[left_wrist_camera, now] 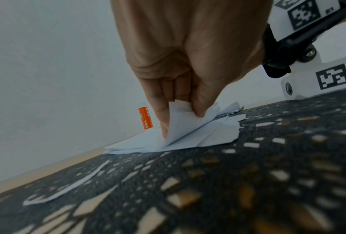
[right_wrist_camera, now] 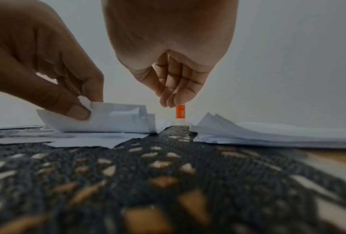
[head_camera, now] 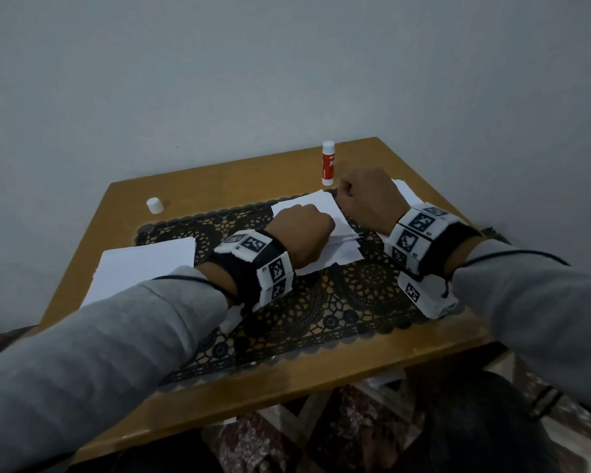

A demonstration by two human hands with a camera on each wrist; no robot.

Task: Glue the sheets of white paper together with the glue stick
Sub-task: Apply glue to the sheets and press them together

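Note:
A loose pile of white sheets (head_camera: 307, 203) lies on the far part of a black lace mat (head_camera: 321, 319). My left hand (head_camera: 304, 230) pinches a lifted, folded-over flap of these sheets (left_wrist_camera: 188, 131) between thumb and fingers (left_wrist_camera: 200, 109). The right wrist view shows the same pinch on the sheets (right_wrist_camera: 112, 120). My right hand (head_camera: 362, 196) hovers just right of the pile, its fingers (right_wrist_camera: 170, 101) curled together and holding nothing. The uncapped orange-and-white glue stick (head_camera: 328, 163) stands upright behind both hands, near the wall.
The white glue cap (head_camera: 155, 205) stands at the back left of the wooden table (head_camera: 287, 380). One stack of white paper (head_camera: 147, 264) lies on the left. Another stack (right_wrist_camera: 268, 133) lies right of my right hand. A grey wall backs the table.

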